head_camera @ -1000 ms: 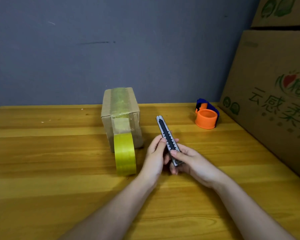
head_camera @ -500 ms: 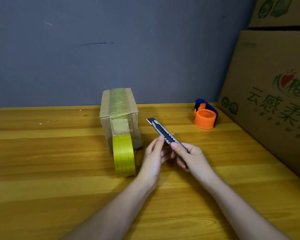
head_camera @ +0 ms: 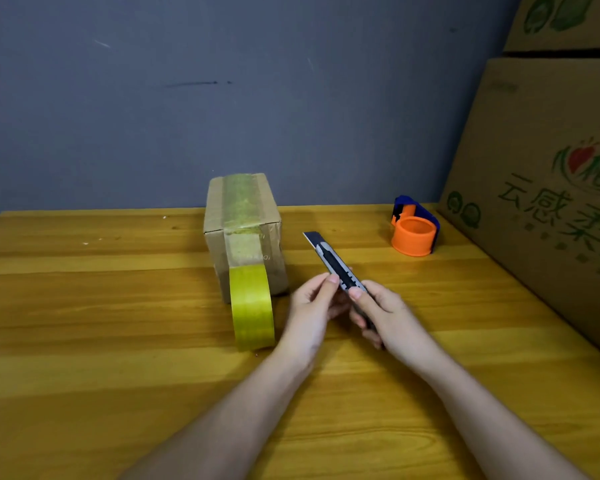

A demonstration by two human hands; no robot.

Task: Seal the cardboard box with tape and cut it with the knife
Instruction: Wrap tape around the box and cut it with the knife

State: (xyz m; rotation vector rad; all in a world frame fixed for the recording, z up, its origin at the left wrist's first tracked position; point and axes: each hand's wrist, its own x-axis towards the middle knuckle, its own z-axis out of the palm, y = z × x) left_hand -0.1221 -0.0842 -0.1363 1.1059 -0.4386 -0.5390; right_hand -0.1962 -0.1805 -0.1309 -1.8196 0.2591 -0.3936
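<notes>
Beside box [head_camera: 246, 233] | right hand [head_camera: 385, 311] grips knife [head_camera: 333, 259] | blade out

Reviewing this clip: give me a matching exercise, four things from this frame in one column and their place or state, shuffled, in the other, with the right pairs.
Things:
1. small cardboard box
2. yellow tape roll
3. utility knife
4. orange dispenser

States:
A. stands on edge against the box front, its tape still joined to the box
B. held in the right hand, blade out
C. alone near the big carton, far right
D. tape strip runs over its top

Pairs: 1-D, 2-A, 3-B, 4-C
</notes>
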